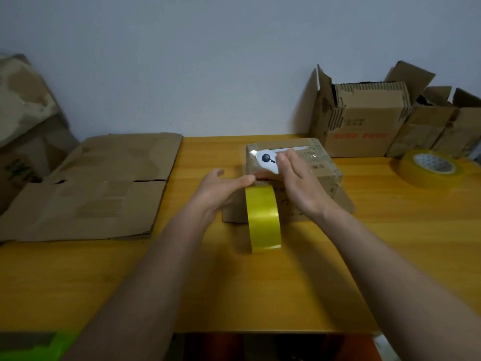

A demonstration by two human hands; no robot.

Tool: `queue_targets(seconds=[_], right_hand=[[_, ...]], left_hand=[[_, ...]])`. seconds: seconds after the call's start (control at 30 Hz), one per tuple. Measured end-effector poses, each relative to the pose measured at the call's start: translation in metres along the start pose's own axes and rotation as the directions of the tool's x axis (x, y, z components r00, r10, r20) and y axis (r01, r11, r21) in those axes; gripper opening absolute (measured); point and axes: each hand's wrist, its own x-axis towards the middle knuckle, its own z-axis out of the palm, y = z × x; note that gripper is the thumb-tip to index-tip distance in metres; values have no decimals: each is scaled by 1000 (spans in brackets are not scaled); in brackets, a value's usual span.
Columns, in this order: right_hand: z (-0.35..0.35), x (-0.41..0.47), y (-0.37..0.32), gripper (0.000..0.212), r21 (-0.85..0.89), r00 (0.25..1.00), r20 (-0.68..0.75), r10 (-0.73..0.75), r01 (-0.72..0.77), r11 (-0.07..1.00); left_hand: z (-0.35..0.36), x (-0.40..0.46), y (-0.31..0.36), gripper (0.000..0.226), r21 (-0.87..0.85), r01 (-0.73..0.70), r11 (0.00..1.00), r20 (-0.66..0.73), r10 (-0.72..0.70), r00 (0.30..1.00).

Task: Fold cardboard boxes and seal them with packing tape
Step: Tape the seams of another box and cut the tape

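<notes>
Sitting near the middle of the yellow wooden bench (260,295), a small closed cardboard box (322,178) has clear tape shining across its top. Both hands meet at its near edge. The left hand (221,188) reaches in from the left with its fingers (244,180) stretched out straight, their tips touching the box's near top edge just where a strip of yellow tape (263,217) starts; it grasps nothing that can be seen. The strip hangs from that edge down the front of the box and curls out over the bench toward the camera, its free end loose. The right hand (302,186) lies over the top of the box, palm turned left, and its thumb and first fingers pinch a white cutter (268,162) with a dark round knob (the blade itself cannot be made out), which lies on the box top. The other fingers of that hand are fairly straight.

A flattened cardboard sheet (99,188) lies on the left part of the bench, its flaps spread flat. At the far right a roll of packing tape (429,169) lies flat on the bench, well apart from the hands. Behind it, against the pale wall (208,61), stand open boxes (369,118) with their flaps up, one bearing red print. More worn cardboard (23,121) leans at the far left edge.
</notes>
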Motion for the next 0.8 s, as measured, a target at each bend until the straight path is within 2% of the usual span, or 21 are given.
queue_targets(seconds=[0.07,0.1,0.13,0.23,0.37,0.43,0.5,0.53,0.6,0.7,0.73,0.8], right_hand=[[3,1,4,29,-25,1000,5,-3,3,1000],[4,1,5,29,-37,1000,-3,-11,11,999],[6,1,7,29,-45,1000,-12,-19,18,999],[9,1,7,29,-66,999,-30,-23,21,998],[11,2,3,29,-106,1000,-17,-9,7,994],[12,2,3,28,-121,1000,-15,4,-6,993],[11,2,3,29,-121,1000,-19,6,-8,993],[11,2,3,29,-118,1000,-16,7,-8,993],[11,3,3,29,-117,1000,-6,11,-12,993],[11,3,2,29,-94,1000,-8,28,-28,995],[11,4,2,29,-88,1000,-12,27,-28,996],[11,4,1,29,-81,1000,-20,15,-16,997]], left_hand=[[1,-20,-16,108,-137,19,990,93,-7,996],[6,-29,-22,101,-151,1,989,148,21,989],[11,-37,-27,99,-128,-23,991,177,46,983],[17,-43,-30,114,-23,-57,998,166,60,984],[5,-40,-13,101,142,-60,988,226,27,974],[4,-40,-3,81,258,-67,964,266,-4,964],[3,-42,-1,43,399,-60,915,295,-66,953],[2,-42,-5,40,436,-45,899,319,-107,942],[-1,-44,-16,53,430,16,903,352,-184,918],[-2,-43,-21,35,378,21,926,367,-171,914],[-1,-42,-21,34,359,32,933,329,-159,931],[4,-41,-24,53,236,42,971,205,-92,974]])
